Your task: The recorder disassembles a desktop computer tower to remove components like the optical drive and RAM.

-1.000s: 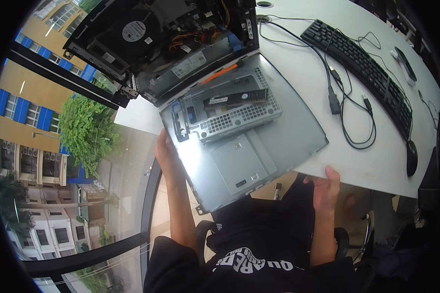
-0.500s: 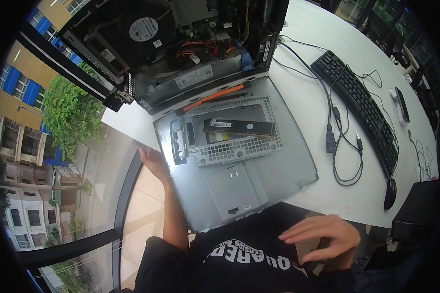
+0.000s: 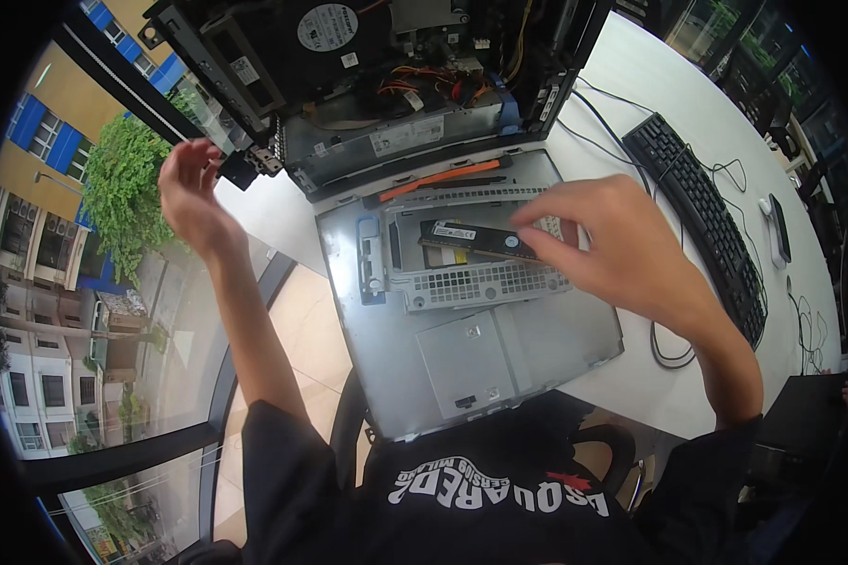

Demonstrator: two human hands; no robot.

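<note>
My right hand [image 3: 617,250] reaches in over a RAM stick [image 3: 481,241], its thumb and forefinger slightly apart close to the stick's right end, which they partly hide. The stick lies across a perforated metal bracket [image 3: 499,282] with a blue clip at its left. Under the bracket is a flat grey metal side panel [image 3: 386,358]. My left hand [image 3: 196,198] is raised at the far left, fingers loosely bent and apart, beside the lower left corner of an opened computer case [image 3: 424,146]. Nothing shows in that hand.
A long orange item [image 3: 452,177] lies between bracket and case. On the white table [image 3: 598,160] at the right are a black keyboard [image 3: 697,198], cables [image 3: 664,348] and a dark phone-shaped object [image 3: 778,226]. A window [image 3: 151,358] is at the left.
My left hand has risen from beside the panel to the case's corner. My right hand has moved from in front of my body up and forward to the RAM stick. The view has shifted slightly.
</note>
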